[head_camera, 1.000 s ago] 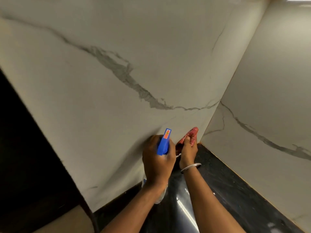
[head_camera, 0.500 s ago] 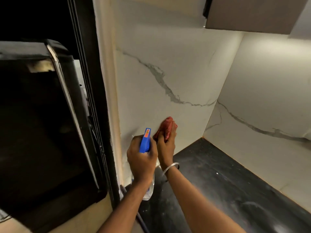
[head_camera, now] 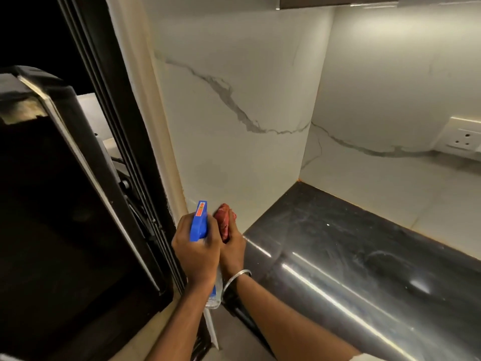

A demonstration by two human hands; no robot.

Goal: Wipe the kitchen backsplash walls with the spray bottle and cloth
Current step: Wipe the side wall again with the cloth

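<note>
One spray bottle [head_camera: 199, 222] with a blue plastic trigger head and a clear body is gripped by the left hand [head_camera: 196, 254], the fingers curled tightly round its neck and the nozzle pointed up and away from the knuckles. One crumpled red cloth [head_camera: 224, 220] is clutched in the right hand [head_camera: 233, 250], which is pressed against the left hand. Whether the cloth touches the wall ahead of it cannot be told. Two white, grey-veined marble backsplash walls are counted: one [head_camera: 234, 157] directly beyond both hands, the other [head_camera: 390, 82] well off to the right. One glossy black tabletop [head_camera: 351, 246] lies right of the right hand. One silver bangle [head_camera: 235, 277] is worn on the right wrist. One black appliance [head_camera: 52, 204] stands left of the left hand.
</note>
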